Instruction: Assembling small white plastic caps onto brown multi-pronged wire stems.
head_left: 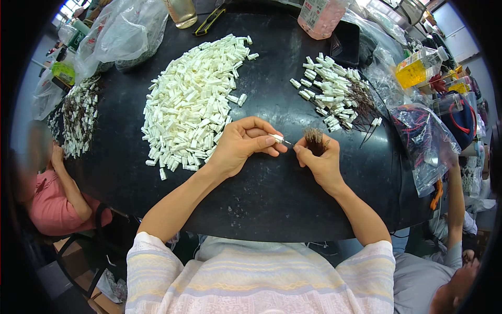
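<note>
Between thumb and forefinger, my left hand (242,144) pinches a small white plastic connector housing (277,138). My right hand (321,162) is closed around a bundle of thin brown wires (315,140), whose ends fan out above the fist. From its thumb and forefinger a thin dark wire end points at the housing, and the two meet or nearly meet; I cannot tell how far it is inside. A large heap of loose white housings (188,94) lies beyond my left hand. Beyond my right hand is a smaller pile of housings with brown wires attached (334,91).
On the black table (251,209) stand a pink bottle (320,18) and a clear jar (182,13), with a yellow cutter knife (210,21) between them. Plastic bags (125,29) crowd the left back. Another wired pile (81,115) lies left. People sit at both sides.
</note>
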`<move>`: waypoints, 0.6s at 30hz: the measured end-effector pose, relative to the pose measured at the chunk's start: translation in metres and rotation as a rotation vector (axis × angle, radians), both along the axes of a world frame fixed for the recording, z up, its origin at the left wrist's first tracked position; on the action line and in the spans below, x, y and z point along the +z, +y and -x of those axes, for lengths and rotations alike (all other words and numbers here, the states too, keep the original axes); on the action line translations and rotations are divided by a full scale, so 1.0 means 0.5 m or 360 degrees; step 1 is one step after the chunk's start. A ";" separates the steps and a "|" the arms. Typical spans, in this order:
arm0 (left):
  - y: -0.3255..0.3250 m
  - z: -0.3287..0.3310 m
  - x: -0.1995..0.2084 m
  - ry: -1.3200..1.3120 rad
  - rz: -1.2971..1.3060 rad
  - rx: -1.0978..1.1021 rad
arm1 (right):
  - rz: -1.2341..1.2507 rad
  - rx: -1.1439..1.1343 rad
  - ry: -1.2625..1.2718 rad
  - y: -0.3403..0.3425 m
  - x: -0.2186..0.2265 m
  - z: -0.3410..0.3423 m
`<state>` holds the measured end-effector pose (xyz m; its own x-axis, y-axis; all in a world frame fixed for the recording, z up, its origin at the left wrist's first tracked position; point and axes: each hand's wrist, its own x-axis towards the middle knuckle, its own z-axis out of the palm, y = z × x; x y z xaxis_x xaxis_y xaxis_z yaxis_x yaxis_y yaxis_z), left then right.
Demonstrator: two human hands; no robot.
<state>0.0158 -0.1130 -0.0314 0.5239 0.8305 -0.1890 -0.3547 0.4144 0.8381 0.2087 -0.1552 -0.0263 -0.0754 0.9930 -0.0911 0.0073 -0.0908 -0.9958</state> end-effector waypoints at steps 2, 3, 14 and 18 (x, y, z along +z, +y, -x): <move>0.000 0.001 0.001 0.0032 0.0002 -0.0001 | -0.0001 -0.0019 0.0000 0.001 -0.002 0.000; 0.000 0.001 0.002 0.0062 -0.0002 -0.0006 | 0.0004 -0.0024 -0.0001 0.000 -0.001 0.000; -0.014 -0.015 0.003 0.0247 -0.0217 -0.0120 | -0.0177 0.0042 -0.0248 0.000 -0.001 0.005; 0.008 -0.007 0.025 0.0721 -0.0724 0.0003 | -0.0031 0.0047 -0.0094 0.005 -0.002 0.007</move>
